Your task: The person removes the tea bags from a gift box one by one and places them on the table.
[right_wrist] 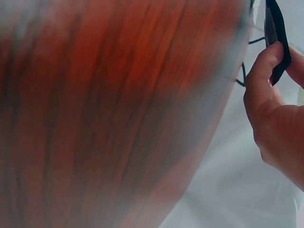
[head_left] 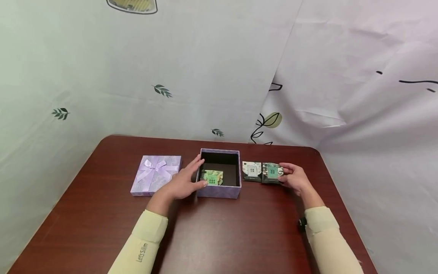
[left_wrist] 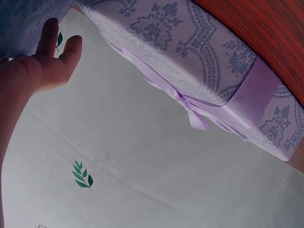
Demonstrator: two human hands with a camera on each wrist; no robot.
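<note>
A glossy red-brown table (head_left: pixel 232 236) stands before pale, leaf-printed sheeting (head_left: pixel 205 57) at 12 o'clock. The left hand (head_left: pixel 183 185), fingers loosely spread, rests at the 9 o'clock side of the purple box (head_left: pixel 219 192); a bow-tied lid (head_left: pixel 150 177) lies beyond. At the box's 3 o'clock, past 1 white-and-dark packet (head_left: pixel 252 171), the right hand (head_left: pixel 297 179) pinches 1 teal-labelled packet (head_left: pixel 272 172).

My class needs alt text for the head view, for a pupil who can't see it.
A person's left hand touches an open purple box holding a green packet; the right hand pinches a teal-labelled packet beside a white-labelled packet. A ribboned lid lies at the left.
</note>
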